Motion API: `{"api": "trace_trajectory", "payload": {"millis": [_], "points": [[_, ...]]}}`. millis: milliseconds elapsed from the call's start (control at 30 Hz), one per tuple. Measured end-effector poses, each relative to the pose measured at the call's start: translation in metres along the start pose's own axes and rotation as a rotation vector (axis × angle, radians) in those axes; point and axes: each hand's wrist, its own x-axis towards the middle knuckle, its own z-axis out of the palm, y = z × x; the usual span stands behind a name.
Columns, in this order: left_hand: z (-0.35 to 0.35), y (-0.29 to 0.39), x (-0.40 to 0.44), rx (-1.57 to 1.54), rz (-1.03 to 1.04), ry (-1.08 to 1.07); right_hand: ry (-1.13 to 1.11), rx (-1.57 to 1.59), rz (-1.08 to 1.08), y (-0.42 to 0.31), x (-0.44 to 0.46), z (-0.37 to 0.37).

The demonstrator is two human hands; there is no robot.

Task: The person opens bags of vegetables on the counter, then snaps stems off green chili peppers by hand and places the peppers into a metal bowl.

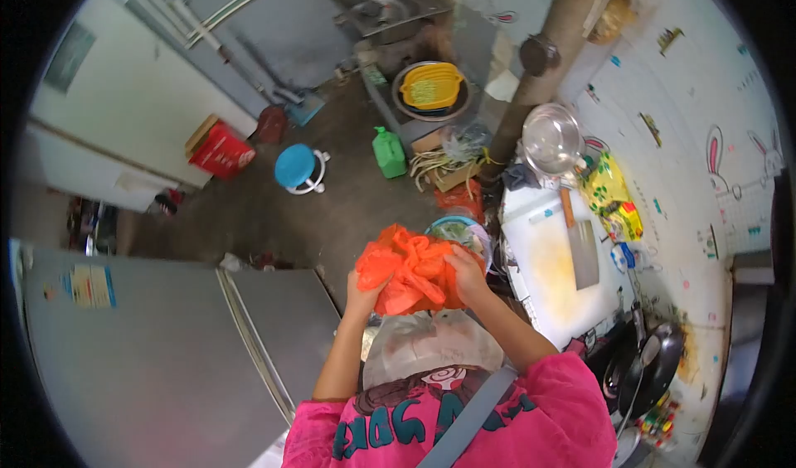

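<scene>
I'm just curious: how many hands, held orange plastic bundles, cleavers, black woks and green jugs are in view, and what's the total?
Hands, left hand and right hand: 2
Held orange plastic bundle: 1
Cleaver: 1
Black wok: 1
Green jug: 1
Total: 6

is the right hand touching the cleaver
Apart. The head view shows the right hand gripping the orange plastic bag, while the cleaver lies farther right, with white board visible between them.
</scene>
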Motion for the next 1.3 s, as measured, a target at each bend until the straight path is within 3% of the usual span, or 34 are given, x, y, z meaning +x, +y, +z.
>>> {"api": "trace_trajectory", "payload": {"millis": [167,367,533,700,800,900,967,1000,1100,1133,1300], "points": [[0.02,-0.005,0.05,0.101,-0.033,-0.249,0.228,0.093,-0.102,-0.011,0.012,-0.019],[0.064,0.011,0.1,0.237,0.223,-0.628,0.166,0.601,-0.264,-0.022,0.01,-0.045],[0.105,0.016,0.125,0.167,0.104,-0.826,0.492,0.726,-0.428,-0.007,0.009,-0.083],[0.157,0.009,0.131,0.098,0.057,-0.952,0.514,0.825,-0.62,-0.055,-0.032,-0.093],[0.178,-0.007,0.138,-0.068,-0.023,-0.948,0.506,0.944,-0.685,-0.075,-0.04,-0.117],[0.194,-0.004,0.135,-0.257,-0.176,-0.682,0.543,0.966,-0.757,-0.084,-0.048,-0.159],[0.198,0.006,0.13,-0.355,-0.229,-0.622,0.633,0.935,-0.803,-0.098,-0.058,-0.173],[0.198,0.008,0.13,-0.367,-0.236,-0.588,0.546,0.876,-0.848,-0.094,-0.06,-0.191],[0.191,0.003,0.138,-0.285,-0.169,-0.55,0.7,0.781,-0.825,-0.082,-0.051,-0.239],[0.193,0.005,0.135,-0.295,-0.159,-0.51,0.73,0.698,-0.916,-0.061,-0.04,-0.272],[0.185,-0.005,0.133,-0.402,-0.223,-0.358,0.943,0.334,-0.871,-0.062,-0.058,-0.295]]}}
